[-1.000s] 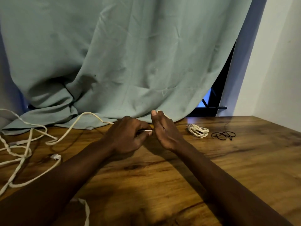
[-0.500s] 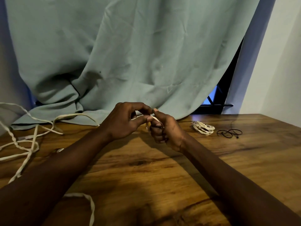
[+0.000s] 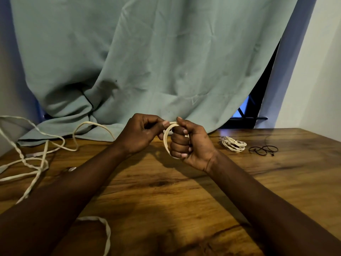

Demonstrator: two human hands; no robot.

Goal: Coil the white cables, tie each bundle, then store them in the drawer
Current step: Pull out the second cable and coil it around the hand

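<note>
A flat white cable (image 3: 165, 138) makes a first loop around the curled fingers of my right hand (image 3: 190, 145), which is closed on it above the wooden table (image 3: 184, 200). My left hand (image 3: 142, 134) pinches the cable's upper part between thumb and forefinger, right beside my right thumb. The rest of the white cable lies loose and tangled (image 3: 36, 159) on the left of the table, with one stretch (image 3: 103, 230) curling near the front edge under my left forearm. A coiled white bundle (image 3: 233, 144) lies to the right of my hands. No drawer is in view.
A small black elastic tie (image 3: 263, 150) lies right of the coiled bundle. A teal curtain (image 3: 147, 61) hangs behind the table and drapes onto its back edge. A dark window gap (image 3: 247, 113) and a white wall (image 3: 317, 71) stand at the back right.
Both hands rose off the table. The cable end, held straight between the hands a second ago, is now wrapped in a loop around my right fingers. The loose cable on the left shifted.
</note>
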